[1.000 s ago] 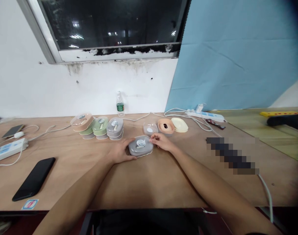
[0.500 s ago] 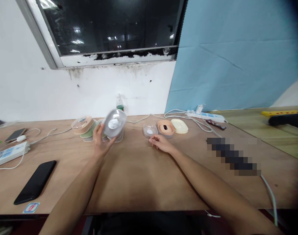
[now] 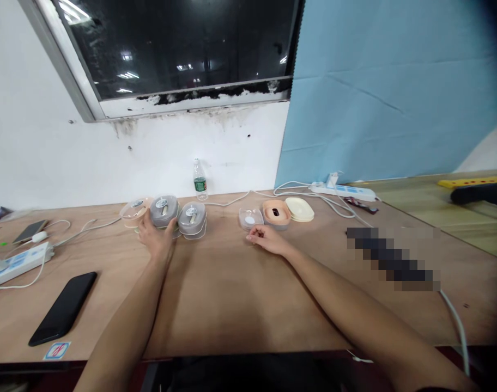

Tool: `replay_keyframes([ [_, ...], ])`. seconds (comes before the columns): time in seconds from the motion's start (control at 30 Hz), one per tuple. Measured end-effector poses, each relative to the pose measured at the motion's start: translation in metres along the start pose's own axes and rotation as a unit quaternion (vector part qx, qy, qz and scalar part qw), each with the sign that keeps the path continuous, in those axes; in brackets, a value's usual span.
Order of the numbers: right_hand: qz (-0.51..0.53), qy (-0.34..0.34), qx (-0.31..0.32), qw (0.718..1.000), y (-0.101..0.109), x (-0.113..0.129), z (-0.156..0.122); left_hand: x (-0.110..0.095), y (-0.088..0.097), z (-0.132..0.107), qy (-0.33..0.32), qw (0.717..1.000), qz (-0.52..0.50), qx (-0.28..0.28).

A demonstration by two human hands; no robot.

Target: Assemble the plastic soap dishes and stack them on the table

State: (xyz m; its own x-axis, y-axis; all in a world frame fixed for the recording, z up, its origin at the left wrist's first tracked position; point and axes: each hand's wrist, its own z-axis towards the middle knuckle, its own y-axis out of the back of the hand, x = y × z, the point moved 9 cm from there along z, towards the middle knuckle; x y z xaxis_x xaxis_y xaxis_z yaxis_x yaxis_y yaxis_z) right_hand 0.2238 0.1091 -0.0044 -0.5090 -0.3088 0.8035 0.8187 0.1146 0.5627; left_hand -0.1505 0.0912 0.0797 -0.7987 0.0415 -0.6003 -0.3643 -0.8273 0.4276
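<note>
My left hand (image 3: pixel 156 237) is wrapped round the near side of a grey container with a clear lid (image 3: pixel 164 209), thumb on its right and fingers on its left. That container sits upright in a row, between a peach container with a clear lid (image 3: pixel 134 209) and another grey one (image 3: pixel 192 218). What lies beneath it is mostly hidden by the hand. My right hand (image 3: pixel 268 239) rests on the table with fingers curled together, nothing visible in them. Just beyond its fingertips are a small clear container (image 3: pixel 250 218), an open peach container (image 3: pixel 276 213) and cream lids (image 3: pixel 299 209).
A water bottle (image 3: pixel 200 182) stands against the wall. On the left lie a black phone (image 3: pixel 63 307), a power strip (image 3: pixel 19 264) and a smaller phone (image 3: pixel 30 231). Another power strip (image 3: pixel 346 192) with white cables lies at the back right, near a blurred dark object (image 3: pixel 391 258).
My left hand has lowered the grey container from a tilted, raised position to upright in the row, moving left and down. The right hand has stayed in place.
</note>
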Motion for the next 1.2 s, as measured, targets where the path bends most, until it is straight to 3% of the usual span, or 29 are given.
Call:
replay_keyframes([
  [0.3, -0.006, 0.018, -0.006, 1.000, -0.001, -0.001, 0.000, 0.002, 0.002, 0.002, 0.007, 0.999, 0.000, -0.037],
  [0.4, -0.030, 0.035, -0.047, 0.998, 0.007, 0.004, -0.002, 0.004, 0.001, 0.001, 0.000, 0.999, -0.025, -0.043],
  [0.5, -0.085, 0.063, -0.187, 0.977, 0.040, 0.016, -0.013, -0.003, 0.006, -0.004, -0.055, 0.995, -0.065, -0.057],
  [0.6, -0.139, 0.079, -0.342, 0.926, 0.085, 0.023, -0.032, -0.017, 0.011, -0.015, -0.125, 0.985, -0.101, -0.059],
  [0.73, -0.182, 0.037, -0.453, 0.872, 0.138, -0.003, -0.047, -0.047, 0.014, -0.039, -0.238, 0.962, -0.125, -0.041],
  [0.87, -0.238, -0.078, -0.448, 0.858, 0.169, -0.063, -0.045, -0.079, 0.004, -0.068, -0.349, 0.921, -0.163, 0.053],
  [1.0, -0.244, -0.193, -0.378, 0.872, 0.173, -0.117, -0.038, -0.103, -0.015, -0.099, -0.420, 0.861, -0.191, 0.214],
  [1.2, -0.238, -0.174, -0.370, 0.881, 0.169, -0.120, -0.034, -0.103, -0.051, -0.127, -0.397, 0.810, -0.130, 0.411],
])
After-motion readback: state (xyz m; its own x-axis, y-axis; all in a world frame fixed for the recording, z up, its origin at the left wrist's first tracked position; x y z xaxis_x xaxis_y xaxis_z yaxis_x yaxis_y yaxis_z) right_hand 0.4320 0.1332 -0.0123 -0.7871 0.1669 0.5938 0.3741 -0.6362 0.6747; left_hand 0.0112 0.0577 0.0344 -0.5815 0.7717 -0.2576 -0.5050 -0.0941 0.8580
